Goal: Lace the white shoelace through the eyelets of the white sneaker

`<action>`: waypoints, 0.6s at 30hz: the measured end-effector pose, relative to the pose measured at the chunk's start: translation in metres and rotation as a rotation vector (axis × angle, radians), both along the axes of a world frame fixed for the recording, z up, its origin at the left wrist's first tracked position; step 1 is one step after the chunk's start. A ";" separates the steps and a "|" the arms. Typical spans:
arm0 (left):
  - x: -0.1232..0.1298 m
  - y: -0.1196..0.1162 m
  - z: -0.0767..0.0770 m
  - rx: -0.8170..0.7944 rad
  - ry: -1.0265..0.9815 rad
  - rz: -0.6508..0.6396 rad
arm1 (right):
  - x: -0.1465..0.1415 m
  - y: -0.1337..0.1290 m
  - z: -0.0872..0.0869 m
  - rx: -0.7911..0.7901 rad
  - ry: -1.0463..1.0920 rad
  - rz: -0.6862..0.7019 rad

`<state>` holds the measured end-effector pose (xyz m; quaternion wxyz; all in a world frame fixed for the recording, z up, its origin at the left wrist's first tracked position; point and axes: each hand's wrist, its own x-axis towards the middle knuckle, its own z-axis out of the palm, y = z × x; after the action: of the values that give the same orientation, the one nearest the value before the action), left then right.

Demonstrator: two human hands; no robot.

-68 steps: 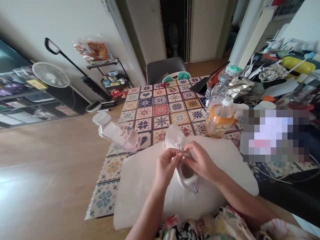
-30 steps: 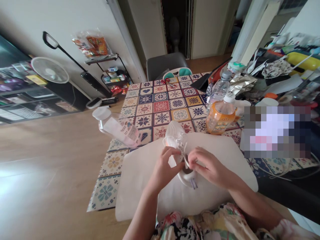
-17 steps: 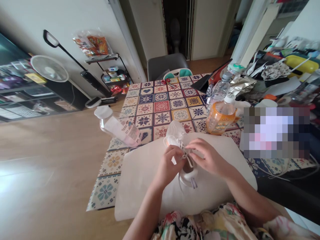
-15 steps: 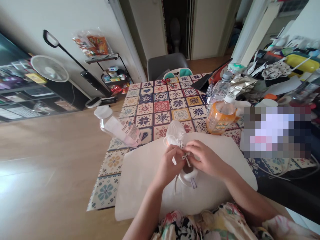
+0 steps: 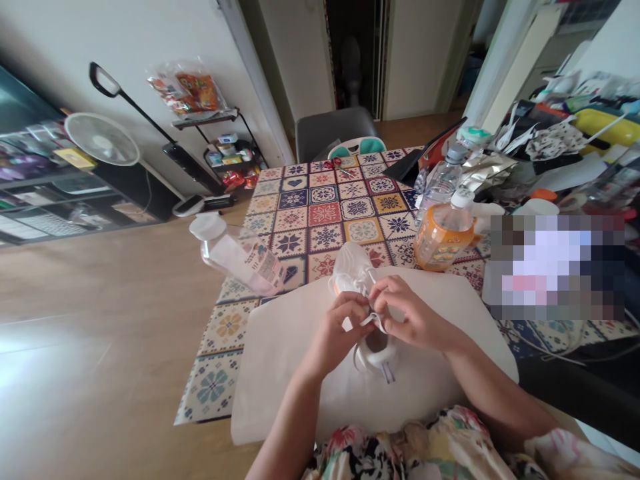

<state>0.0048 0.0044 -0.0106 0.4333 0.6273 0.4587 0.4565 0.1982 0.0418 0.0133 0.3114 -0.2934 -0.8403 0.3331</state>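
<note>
A white shoe (image 5: 350, 264) lies on a white mat (image 5: 285, 360), its toe away from me and its heel toward me. Above its opening, my left hand (image 5: 343, 333) pinches a white shoelace (image 5: 373, 319) from the left. My right hand (image 5: 407, 313) has its fingers closed on the lace from the right, close to the left fingertips. A loop of lace shows between the two hands. Part of the lacing and the tongue is hidden behind my fingers.
A clear jar (image 5: 240, 257) lies tilted at the left table edge. Right of the shoe stand an orange-banded bottle (image 5: 443, 233) and a clear bottle (image 5: 443, 177). Red scissors (image 5: 337, 164) lie at the far edge of the patterned tablecloth (image 5: 325, 213). Clutter fills the right side.
My right hand has shifted slightly right and its fingers are more bent. The lace ends that hung over the shoe opening now form a raised loop between my hands.
</note>
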 end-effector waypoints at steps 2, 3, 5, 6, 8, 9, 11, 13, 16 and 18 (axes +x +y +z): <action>0.000 -0.001 0.002 0.000 -0.003 -0.043 | 0.003 0.002 0.000 -0.023 0.012 0.020; 0.000 -0.001 0.003 -0.005 -0.014 -0.054 | 0.005 0.003 -0.001 -0.036 0.022 0.031; -0.002 -0.001 0.002 -0.037 -0.086 -0.066 | 0.008 0.006 -0.003 -0.070 0.052 0.057; -0.003 -0.001 0.002 -0.062 -0.150 -0.068 | 0.010 0.008 -0.003 -0.091 0.076 0.069; -0.006 -0.001 0.000 -0.104 -0.322 -0.061 | 0.014 0.010 -0.004 -0.144 0.138 0.087; -0.007 -0.001 -0.001 -0.110 -0.418 -0.044 | 0.016 0.010 -0.003 -0.176 0.173 0.093; -0.012 -0.001 -0.001 -0.092 -0.580 0.007 | 0.021 0.010 0.000 -0.245 0.252 0.109; -0.016 0.000 0.001 -0.070 -0.694 0.080 | 0.025 0.008 0.004 -0.319 0.321 0.131; -0.024 -0.001 0.006 -0.034 -0.805 0.211 | 0.026 0.005 0.007 -0.424 0.401 0.104; -0.029 -0.003 0.008 0.011 -0.846 0.255 | 0.024 0.005 0.005 -0.450 0.506 0.048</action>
<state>-0.0239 0.0019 -0.0027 0.5198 0.3261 0.3121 0.7253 0.2225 0.0465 0.0182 0.4295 -0.2428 -0.6483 0.5799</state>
